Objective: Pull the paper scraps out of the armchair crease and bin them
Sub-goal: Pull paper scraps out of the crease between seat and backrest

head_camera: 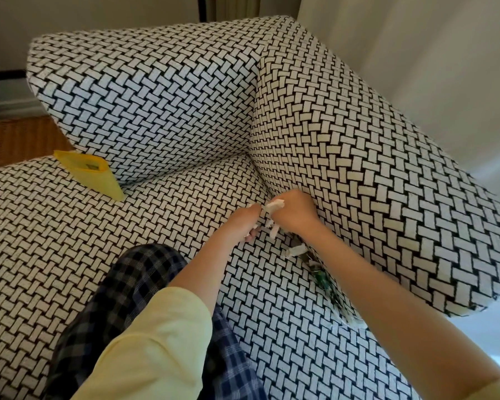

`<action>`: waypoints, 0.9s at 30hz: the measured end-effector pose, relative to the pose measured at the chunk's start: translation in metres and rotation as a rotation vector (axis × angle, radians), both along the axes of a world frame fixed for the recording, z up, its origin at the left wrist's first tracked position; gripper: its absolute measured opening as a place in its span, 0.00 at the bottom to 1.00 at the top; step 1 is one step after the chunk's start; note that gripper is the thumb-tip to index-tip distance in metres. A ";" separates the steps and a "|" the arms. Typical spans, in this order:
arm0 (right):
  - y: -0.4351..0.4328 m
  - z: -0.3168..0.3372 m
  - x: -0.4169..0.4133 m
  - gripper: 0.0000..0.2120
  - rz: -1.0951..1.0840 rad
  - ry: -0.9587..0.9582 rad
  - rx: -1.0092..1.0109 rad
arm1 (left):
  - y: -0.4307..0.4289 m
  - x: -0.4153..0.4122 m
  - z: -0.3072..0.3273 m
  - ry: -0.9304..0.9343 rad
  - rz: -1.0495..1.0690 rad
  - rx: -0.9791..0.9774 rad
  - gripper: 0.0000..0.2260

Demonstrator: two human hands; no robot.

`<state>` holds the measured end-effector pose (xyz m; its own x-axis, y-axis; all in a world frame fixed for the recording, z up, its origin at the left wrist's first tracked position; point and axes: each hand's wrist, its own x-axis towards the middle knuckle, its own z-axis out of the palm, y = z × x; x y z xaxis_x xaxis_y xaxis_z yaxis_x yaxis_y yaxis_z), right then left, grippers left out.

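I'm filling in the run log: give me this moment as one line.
stage: pulling scraps | right hand: shut on paper scrap | left hand: holding scraps | crease: scraps remain | yellow bin: on seat

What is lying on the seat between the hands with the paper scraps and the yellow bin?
Nothing visible. Bare seat cushion separates the right hand and left hand, both gripping paper scraps, from the tipped yellow bin.
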<state>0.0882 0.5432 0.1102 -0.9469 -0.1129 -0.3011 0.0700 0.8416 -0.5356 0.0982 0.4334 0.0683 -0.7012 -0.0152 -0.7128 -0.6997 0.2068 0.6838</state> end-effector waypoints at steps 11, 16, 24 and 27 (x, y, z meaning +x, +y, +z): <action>0.003 0.043 -0.006 0.22 -0.117 -0.459 -0.574 | -0.002 0.008 0.023 -0.054 0.424 0.532 0.10; 0.001 0.036 -0.007 0.20 -0.130 -0.566 -0.699 | 0.001 0.011 0.027 -0.058 0.516 0.678 0.14; -0.014 0.027 -0.004 0.10 0.175 -0.183 0.071 | 0.002 0.015 0.036 -0.052 0.337 0.635 0.25; -0.010 0.036 -0.011 0.04 0.267 -0.207 0.061 | 0.004 0.011 0.037 -0.001 0.347 0.488 0.19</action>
